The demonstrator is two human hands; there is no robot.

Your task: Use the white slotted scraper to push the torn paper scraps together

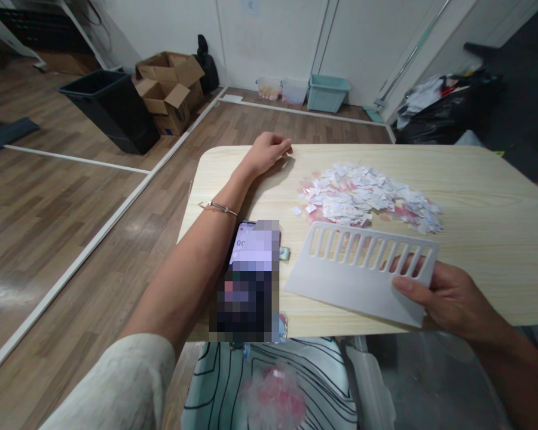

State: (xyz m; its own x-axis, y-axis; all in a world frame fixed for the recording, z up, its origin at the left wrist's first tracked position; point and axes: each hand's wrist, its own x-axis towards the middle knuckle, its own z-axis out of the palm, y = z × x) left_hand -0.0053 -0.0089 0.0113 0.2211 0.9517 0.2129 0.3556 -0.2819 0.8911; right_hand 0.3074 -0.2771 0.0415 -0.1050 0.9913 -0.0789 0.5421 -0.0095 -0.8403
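White board [345, 283] held in my right hand [455, 295] fronts paper scraps [356, 191]; leftward, my left hand [266, 153] curls, contents unclear from here.

Floor [72, 215]: brown wood-look planks, crossed by white strips [150, 174]; patches of glare lay on it at left. Rear wall [273, 42]: white, with vertical seams. Against it stood two clear tubs [295, 91] and a pale teal tub [327, 94]. At left, a tall black bin [121, 116] stood just beside open cardboard boxes [168, 110]. At right, a black plastic bag [448, 122] slumped on the floor. Worktop [488, 227]: pale wood grain, rounded corner at far left.
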